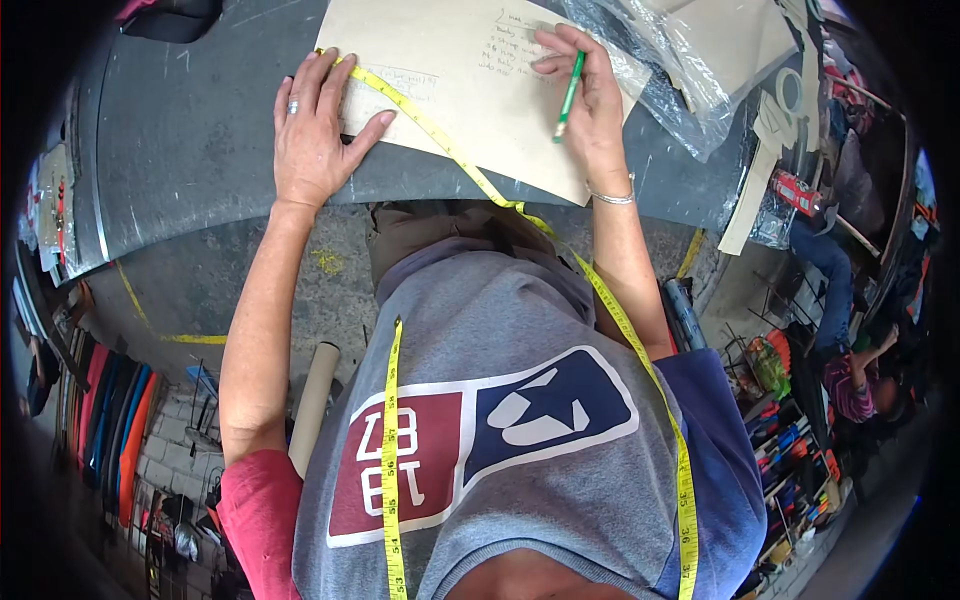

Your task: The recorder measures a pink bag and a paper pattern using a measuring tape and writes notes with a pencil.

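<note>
A large sheet of tan paper with handwriting lies at the table's near edge. My left hand, a ring on one finger, rests flat with its fingers stretched over the sheet's left edge. Its fingertips press on the end of a yellow tape measure. From there the tape slants across the paper, drops off the table edge and runs up over my shirt; another length hangs down my chest. My right hand is above the paper's right side, gripping a green pencil with the fingers partly curled.
The dark table has a dark object at its far left. Clear plastic wrapping lies right of the sheet, near cut paper pieces and a tape roll. Another person is at the far right.
</note>
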Demonstrator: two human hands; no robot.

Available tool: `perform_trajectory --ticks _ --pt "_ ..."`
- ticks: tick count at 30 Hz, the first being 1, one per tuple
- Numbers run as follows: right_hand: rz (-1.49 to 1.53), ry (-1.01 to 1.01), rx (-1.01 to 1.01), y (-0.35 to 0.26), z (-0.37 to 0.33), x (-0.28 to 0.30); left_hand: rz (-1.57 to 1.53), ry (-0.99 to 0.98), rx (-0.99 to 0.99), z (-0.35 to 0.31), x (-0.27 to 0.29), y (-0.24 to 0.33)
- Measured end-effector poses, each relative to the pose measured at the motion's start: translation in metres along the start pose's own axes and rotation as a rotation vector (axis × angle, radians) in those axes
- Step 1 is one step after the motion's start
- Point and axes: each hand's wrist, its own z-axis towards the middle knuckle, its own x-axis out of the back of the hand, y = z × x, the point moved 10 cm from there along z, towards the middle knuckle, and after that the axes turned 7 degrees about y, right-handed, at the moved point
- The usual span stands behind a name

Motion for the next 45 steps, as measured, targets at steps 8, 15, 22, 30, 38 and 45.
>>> perform_trajectory --ticks 8,15,22,30,38,45 --pt "-0.090 0.058 0.162 -0.048 0.000 0.029 0.000 0.007 -0.011 0.000 0.003 0.002" --pt "-0.397 0.117 0.350 -0.064 -0.022 0.033 0.004 -0.027 -0.009 0.001 0.001 0.002" --pt "-0.216 0.142 0.030 -0.009 -0.030 0.049 0.006 -0.027 -0.030 0.000 0.002 0.006" --pt "-0.265 0.175 0.043 -0.003 -0.028 0.052 0.030 -0.017 -0.040 0.000 -0.001 0.004" --pt "-0.247 0.139 0.021 -0.005 -0.027 0.044 0.030 -0.063 -0.028 -0.002 -0.007 0.003" --pt "-0.247 0.055 0.116 -0.019 -0.011 0.022 0.030 -0.046 -0.028 -0.003 -0.006 0.003"
